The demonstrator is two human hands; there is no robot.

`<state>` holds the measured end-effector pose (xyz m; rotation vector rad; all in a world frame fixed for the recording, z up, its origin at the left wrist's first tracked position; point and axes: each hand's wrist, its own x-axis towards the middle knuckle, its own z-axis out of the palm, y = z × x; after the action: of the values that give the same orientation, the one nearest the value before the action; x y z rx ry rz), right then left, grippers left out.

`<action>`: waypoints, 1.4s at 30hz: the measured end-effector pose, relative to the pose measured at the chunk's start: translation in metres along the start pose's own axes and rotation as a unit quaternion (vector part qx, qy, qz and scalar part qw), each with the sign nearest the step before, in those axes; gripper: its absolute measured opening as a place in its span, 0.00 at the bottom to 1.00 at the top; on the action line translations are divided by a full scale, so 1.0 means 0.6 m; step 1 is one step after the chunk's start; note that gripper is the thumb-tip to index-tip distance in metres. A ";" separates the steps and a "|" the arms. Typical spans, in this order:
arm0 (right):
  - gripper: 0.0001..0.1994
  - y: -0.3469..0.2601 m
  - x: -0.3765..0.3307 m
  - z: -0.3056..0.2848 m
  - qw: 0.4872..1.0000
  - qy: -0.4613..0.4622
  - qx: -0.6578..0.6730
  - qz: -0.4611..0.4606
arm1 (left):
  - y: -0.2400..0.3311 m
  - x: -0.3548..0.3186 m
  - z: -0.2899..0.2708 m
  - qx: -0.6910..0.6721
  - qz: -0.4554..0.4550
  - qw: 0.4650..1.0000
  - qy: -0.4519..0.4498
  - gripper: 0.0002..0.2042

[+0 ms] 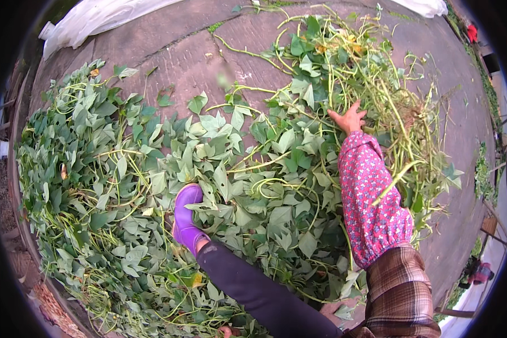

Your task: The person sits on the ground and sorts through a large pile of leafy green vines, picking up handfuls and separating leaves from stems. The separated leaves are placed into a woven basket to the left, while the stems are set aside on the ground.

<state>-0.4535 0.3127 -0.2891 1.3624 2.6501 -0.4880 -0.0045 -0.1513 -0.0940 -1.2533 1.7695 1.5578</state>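
The right hand (352, 119) is positioned at the inner edge of a loose heap of vines (386, 93), located forward and to the right on the paved ground (174, 62). Its fingers are spread, with the thumb extended to the left; no stem is enclosed. The spread presumably suits the tangled stems, which offer no single point of hold. Only a small part of what appears to be the left hand (227, 332) shows at the lower edge, among leaves; its grip cannot be determined.

A broad layer of leafy vines (281, 217) covers the ground to the left and centre, adjoining the heap. A purple boot (187, 214) is set among these leaves, toe forward, probably to brace the forward reach. A floral oversleeve (372, 194) covers the right forearm over a plaid sleeve (397, 287), likely as protection from soiling. White sheeting (101, 22) lies beyond, at upper left.
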 end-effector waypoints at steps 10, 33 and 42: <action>0.47 0.022 0.026 0.071 0.996 -0.001 0.067 0.054 | 0.061 -0.033 0.028 -0.130 -0.111 0.981 0.087 0.24; 0.24 0.123 -0.319 -0.732 0.761 -0.066 0.536 -0.359 | 0.003 -0.210 -0.007 -0.310 0.031 0.948 -0.071 0.14; 0.20 0.658 -0.481 -0.709 0.917 -0.108 0.309 -0.229 | -0.018 -0.238 -0.001 -0.338 0.154 0.915 -0.160 0.08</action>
<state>0.0515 0.4482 0.0940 0.6808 2.7136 -1.5377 0.0727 -0.1048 0.0172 -0.9195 1.2899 2.5364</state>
